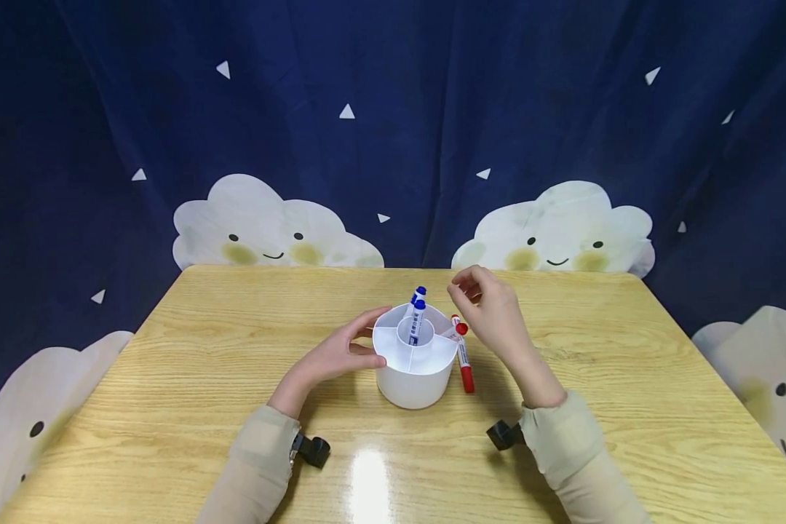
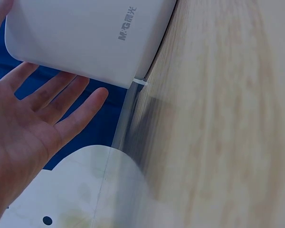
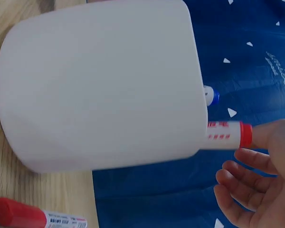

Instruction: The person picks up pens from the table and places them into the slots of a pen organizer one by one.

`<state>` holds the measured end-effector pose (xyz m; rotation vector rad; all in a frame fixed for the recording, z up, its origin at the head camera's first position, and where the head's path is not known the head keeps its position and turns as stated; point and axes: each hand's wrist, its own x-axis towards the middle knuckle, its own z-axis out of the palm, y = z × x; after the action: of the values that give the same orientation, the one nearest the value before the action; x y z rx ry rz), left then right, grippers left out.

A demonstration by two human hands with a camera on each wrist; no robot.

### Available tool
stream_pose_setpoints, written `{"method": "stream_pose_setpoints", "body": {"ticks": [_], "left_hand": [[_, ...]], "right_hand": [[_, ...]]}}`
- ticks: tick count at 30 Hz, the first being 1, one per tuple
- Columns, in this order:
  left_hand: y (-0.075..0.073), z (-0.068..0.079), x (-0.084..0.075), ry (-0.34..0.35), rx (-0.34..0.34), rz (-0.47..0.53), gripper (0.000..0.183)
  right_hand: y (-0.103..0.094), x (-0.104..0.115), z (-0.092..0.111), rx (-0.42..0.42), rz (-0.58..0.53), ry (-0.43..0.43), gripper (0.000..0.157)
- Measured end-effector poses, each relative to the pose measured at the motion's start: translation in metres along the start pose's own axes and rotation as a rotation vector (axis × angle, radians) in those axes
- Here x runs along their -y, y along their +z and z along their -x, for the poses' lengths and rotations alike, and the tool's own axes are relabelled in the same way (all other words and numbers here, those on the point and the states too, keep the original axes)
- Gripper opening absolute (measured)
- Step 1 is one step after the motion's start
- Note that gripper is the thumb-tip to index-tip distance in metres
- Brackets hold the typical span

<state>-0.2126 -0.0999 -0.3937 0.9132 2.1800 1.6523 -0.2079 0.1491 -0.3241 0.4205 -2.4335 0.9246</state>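
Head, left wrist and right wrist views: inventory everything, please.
Table: 1, light wood, beneath everything
Pen holder: 1, white, on table
Blue-capped markers: 2, white-bodied, in holder
Red-capped marker: 1, white-bodied, in holder
Loose marker: 1, white and red, right of holder
Curtain: 1, navy with white clouds, behind
Wrist cameras: 2, black, wrists
Sleeves: 2, beige, forearms
Left hand: 1, bare, round holder's left side
Right hand: 1, bare, right of holder

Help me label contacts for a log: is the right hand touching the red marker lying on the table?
Apart. The right wrist view shows the right hand well clear of the lying red marker, with blue curtain visible between them.
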Motion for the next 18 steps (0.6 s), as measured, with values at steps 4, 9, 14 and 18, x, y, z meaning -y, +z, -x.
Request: {"method": "stream_pose_setpoints", "body": {"ticks": [4, 9, 14, 18], "left_hand": [[0.0, 0.004, -0.014, -0.006, 0.006, 0.011, 0.076], [0.001, 0.005, -0.021, -0.005, 0.011, 0.001, 0.076], [0.001, 0.005, -0.02, -0.007, 0.015, -0.01, 0.075], [0.0, 0.005, -0.019, -0.006, 0.017, -0.014, 0.074]], "right_hand": [[0.001, -0.008, -0.002, 0.003, 0.0, 0.02, 0.011], [0.006, -0.021, -0.003, 0.03, 0.012, 0.048, 0.013], [0.012, -0.033, -0.003, 0.085, 0.029, 0.112, 0.015], [0.018, -0.043, -0.003, 0.145, 0.058, 0.163, 0.019]]}}
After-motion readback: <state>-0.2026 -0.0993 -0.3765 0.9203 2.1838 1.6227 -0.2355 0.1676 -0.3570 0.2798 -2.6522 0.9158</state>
